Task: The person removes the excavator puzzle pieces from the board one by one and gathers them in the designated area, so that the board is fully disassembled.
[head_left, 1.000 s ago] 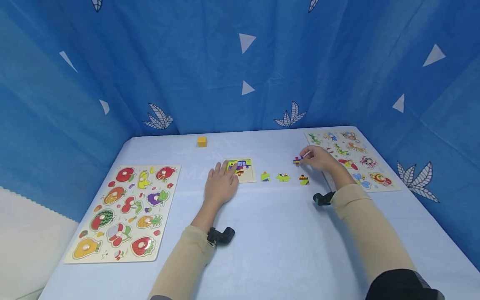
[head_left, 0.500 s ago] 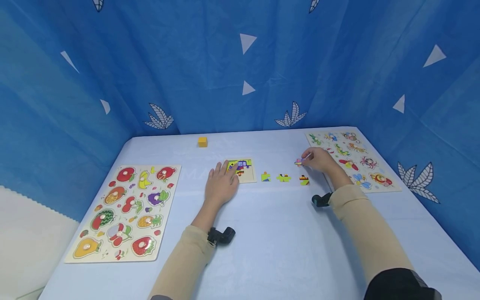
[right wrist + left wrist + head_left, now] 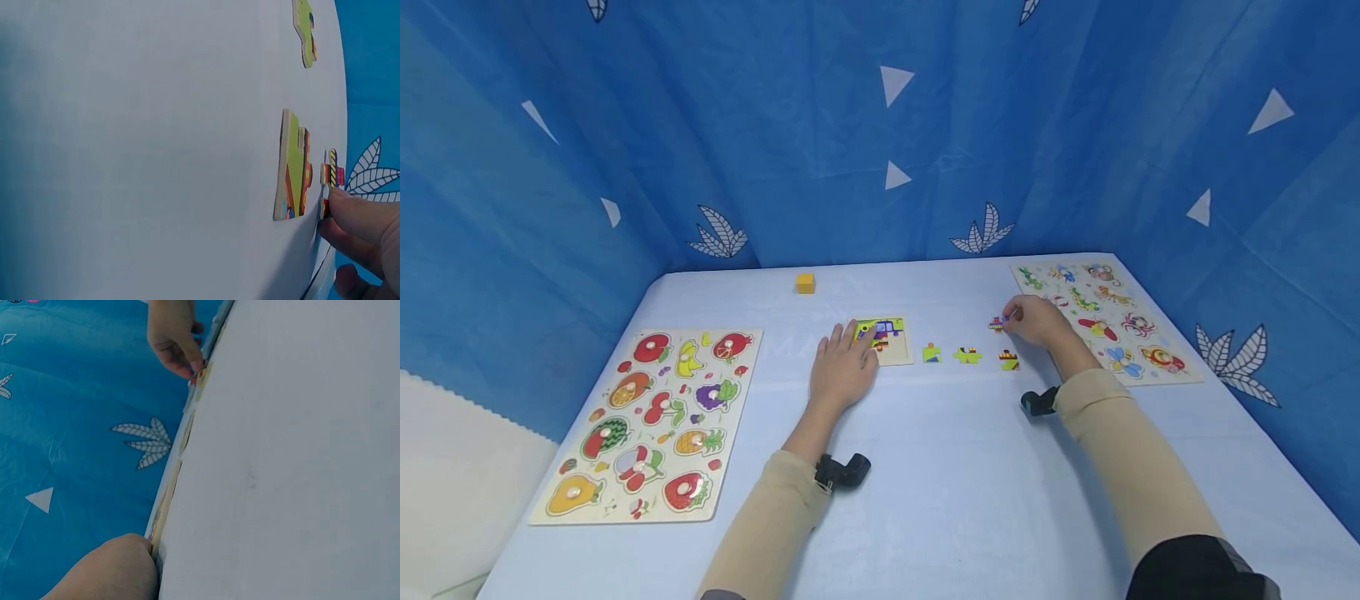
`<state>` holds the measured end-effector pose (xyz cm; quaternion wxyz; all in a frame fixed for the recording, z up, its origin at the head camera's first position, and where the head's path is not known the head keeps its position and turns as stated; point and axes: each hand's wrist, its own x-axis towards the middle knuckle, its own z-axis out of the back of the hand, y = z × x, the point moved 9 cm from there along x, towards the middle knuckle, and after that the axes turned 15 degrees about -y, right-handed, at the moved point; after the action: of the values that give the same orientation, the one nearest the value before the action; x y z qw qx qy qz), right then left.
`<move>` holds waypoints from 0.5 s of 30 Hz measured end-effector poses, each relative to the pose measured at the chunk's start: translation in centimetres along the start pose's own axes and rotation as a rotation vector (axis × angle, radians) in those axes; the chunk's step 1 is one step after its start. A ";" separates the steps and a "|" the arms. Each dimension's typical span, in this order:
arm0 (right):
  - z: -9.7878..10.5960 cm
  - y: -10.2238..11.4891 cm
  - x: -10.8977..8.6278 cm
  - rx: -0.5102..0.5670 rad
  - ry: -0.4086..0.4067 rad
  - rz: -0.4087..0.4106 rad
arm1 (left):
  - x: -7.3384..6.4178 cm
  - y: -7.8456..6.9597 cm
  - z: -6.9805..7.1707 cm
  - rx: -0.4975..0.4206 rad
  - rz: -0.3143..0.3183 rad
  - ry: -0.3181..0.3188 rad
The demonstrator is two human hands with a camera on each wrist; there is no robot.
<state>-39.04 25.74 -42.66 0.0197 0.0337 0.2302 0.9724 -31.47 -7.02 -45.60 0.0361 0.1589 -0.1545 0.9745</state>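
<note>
My left hand rests with its fingers extended over the left side of a small wooden jigsaw board, partly covering its vehicle picture. The thumb and fingers of my right hand pinch a small red, purple and yellow-striped jigsaw piece. In the right wrist view that piece stands tilted at the fingertips, close over the table. Nearer to me lie three loose pieces in a row: a green one, a second green one and a red and green one.
A large fruit puzzle board lies on the left of the table. An insect puzzle board lies at the right, just beyond my right hand. A yellow cube sits near the back edge, before a blue curtain.
My right hand shifts slightly down with the pinched piece, whose angle changes a little. My left hand stays on the small board.
</note>
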 end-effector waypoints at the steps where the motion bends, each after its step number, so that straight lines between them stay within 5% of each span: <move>1: 0.0 0.0 0.0 -0.011 -0.004 0.006 | 0.0 0.0 0.0 -0.002 0.000 -0.001; 15: 0.0 4.0 -0.8 -0.091 -0.053 0.133 | 0.1 0.1 0.0 -0.011 -0.005 -0.004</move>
<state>-38.34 22.11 -40.87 -0.0374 0.0736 0.1824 0.9797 -31.59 -7.05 -45.63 0.0391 0.1611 -0.1595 0.9732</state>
